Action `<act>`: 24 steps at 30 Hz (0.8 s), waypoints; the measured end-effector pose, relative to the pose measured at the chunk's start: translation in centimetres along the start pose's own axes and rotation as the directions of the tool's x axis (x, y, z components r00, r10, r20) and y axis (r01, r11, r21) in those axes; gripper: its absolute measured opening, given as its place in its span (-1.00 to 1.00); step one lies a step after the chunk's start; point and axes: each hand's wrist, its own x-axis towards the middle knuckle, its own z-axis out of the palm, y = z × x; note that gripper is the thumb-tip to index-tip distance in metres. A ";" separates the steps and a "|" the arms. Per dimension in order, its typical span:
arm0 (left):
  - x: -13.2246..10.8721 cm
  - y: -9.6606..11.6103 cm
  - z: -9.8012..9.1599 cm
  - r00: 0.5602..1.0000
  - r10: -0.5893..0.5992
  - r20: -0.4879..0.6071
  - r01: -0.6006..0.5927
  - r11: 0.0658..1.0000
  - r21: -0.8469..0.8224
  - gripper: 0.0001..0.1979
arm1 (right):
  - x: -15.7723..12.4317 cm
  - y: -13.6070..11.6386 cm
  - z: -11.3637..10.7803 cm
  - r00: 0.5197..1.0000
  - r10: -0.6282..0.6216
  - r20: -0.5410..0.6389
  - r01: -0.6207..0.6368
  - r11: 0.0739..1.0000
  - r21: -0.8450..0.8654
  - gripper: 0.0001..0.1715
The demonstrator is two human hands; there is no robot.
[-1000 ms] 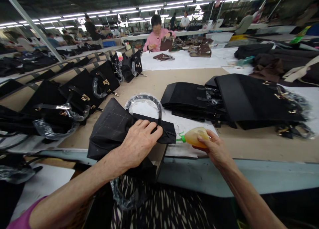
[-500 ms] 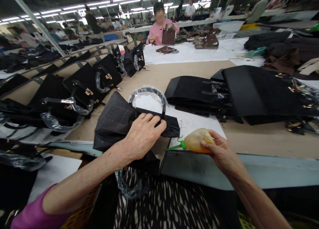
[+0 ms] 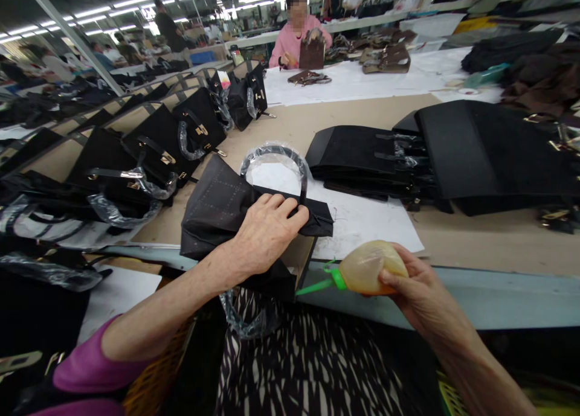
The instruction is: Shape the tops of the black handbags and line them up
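A black handbag (image 3: 217, 208) lies at the near edge of the table, partly hanging over it, its plastic-wrapped handle (image 3: 276, 156) arched upward. My left hand (image 3: 265, 235) presses down on the bag's top edge, fingers curled over it. My right hand (image 3: 419, 292) grips a soft yellowish squeeze bottle (image 3: 369, 266) with a green nozzle (image 3: 319, 283). The nozzle points left toward the open underside of the bag at the table edge.
A row of black handbags (image 3: 149, 156) with wrapped handles stands along the left. Flat black bags (image 3: 435, 156) are stacked at the right. White paper (image 3: 357, 220) lies under the work area. Across the table a person in pink (image 3: 296, 38) handles a brown bag.
My right hand has brought the bottle down and toward me, its nozzle now below the table edge beside the bag. My left hand stays on the bag.
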 end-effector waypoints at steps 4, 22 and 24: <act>-0.1 0.1 0.0 1.000 -0.002 -0.007 0.002 1.000 0.007 -0.76 | -0.9 0.3 0.0 1.000 0.018 -0.022 -0.018 1.000 -0.007 -0.52; 0.0 0.2 -0.1 1.000 -0.029 -0.010 0.028 0.999 -0.016 -0.76 | -2.2 1.3 0.6 0.992 0.112 -0.065 -0.102 0.984 0.145 -0.54; 0.0 0.1 -0.1 0.999 -0.033 -0.009 0.033 0.999 -0.022 -0.76 | -2.5 1.4 0.4 0.994 0.084 -0.075 -0.073 0.987 0.145 -0.55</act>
